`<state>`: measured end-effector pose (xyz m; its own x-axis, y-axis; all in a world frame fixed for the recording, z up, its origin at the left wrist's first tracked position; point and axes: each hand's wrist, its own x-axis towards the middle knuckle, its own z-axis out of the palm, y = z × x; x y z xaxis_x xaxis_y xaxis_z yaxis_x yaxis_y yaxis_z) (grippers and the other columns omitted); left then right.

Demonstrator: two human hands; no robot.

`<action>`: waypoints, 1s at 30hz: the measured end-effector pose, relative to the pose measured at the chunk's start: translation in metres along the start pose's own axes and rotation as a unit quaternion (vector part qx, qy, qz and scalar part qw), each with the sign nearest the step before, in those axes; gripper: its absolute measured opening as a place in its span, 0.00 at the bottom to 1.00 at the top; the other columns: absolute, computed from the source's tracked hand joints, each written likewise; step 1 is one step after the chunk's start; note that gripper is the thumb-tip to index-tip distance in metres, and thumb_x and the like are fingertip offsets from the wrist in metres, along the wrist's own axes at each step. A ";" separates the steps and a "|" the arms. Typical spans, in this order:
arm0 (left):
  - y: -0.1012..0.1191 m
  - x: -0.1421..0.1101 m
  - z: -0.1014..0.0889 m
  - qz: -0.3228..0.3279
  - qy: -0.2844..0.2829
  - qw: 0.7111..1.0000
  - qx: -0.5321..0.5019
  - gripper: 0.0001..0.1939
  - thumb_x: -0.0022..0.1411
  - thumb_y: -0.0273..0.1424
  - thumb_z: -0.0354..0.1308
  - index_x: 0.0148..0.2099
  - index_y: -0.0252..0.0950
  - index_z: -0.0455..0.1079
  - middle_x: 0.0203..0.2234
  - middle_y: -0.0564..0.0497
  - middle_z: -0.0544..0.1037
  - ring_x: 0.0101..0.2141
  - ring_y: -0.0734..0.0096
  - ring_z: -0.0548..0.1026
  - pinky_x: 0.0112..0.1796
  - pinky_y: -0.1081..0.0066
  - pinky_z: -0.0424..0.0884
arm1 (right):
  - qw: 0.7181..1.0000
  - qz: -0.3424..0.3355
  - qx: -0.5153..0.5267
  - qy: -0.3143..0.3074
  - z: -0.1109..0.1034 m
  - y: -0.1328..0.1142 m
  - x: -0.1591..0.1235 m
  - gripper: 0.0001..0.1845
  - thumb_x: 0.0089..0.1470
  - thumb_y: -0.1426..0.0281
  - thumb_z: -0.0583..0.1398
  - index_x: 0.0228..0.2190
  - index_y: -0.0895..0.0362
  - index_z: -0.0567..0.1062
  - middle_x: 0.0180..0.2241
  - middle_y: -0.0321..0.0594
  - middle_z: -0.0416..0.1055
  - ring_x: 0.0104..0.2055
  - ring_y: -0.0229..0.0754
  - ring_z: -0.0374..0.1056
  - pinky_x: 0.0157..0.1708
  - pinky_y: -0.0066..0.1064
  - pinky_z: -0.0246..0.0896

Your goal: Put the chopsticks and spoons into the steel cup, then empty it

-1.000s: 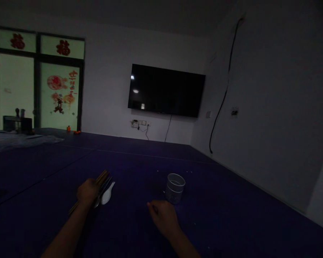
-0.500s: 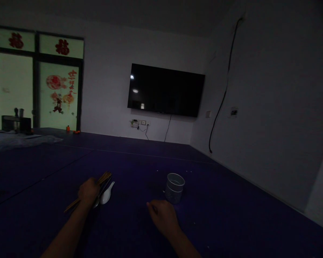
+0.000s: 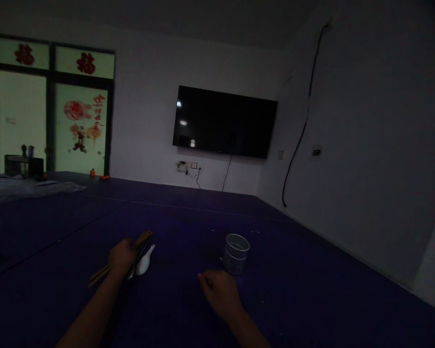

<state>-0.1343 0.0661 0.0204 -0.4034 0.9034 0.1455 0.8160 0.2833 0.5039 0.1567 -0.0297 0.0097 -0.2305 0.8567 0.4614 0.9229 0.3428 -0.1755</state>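
Note:
My left hand (image 3: 122,257) is closed over a bundle of wooden chopsticks (image 3: 144,237), whose ends stick out on both sides of it. Just right of that hand lies a white soup spoon (image 3: 144,263). Between them a darker utensil with a shiny metal bowl (image 3: 131,273) shows in part; my hand hides some of it. My right hand (image 3: 219,290) rests on the purple surface with fingers curled in, and whatever they may hold is hidden. Right behind it stands a grey cylindrical utensil holder (image 3: 235,256), upright, with its open top facing up.
Small white specks lie around the purple tabletop (image 3: 188,222). Crumpled clear plastic sheeting (image 3: 32,189) and a dark box (image 3: 23,166) are at the far left. Small orange objects (image 3: 104,177) sit by the door. A television (image 3: 224,122) hangs on the back wall; a black cable (image 3: 296,150) hangs at right.
The view has shifted very slightly. Both hands, the spoon and the holder keep nearly the same places, and the left hand is still on the chopsticks.

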 end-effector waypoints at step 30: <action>-0.001 0.007 0.003 0.029 -0.006 1.000 -0.002 0.12 0.57 0.32 0.52 0.37 0.28 0.71 0.35 0.34 0.78 0.37 0.48 0.76 0.30 0.67 0.65 | 1.000 -0.017 0.000 0.013 0.001 0.000 -0.001 0.20 0.61 0.65 0.49 0.22 0.55 0.74 0.21 0.35 0.74 0.22 0.34 0.67 0.21 0.27 0.42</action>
<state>-0.1364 0.0734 0.0186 -0.3504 0.9221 0.1644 0.8362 0.2289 0.4983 0.1564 -0.0305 0.0087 -0.2534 0.8345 0.4892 0.9146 0.3715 -0.1599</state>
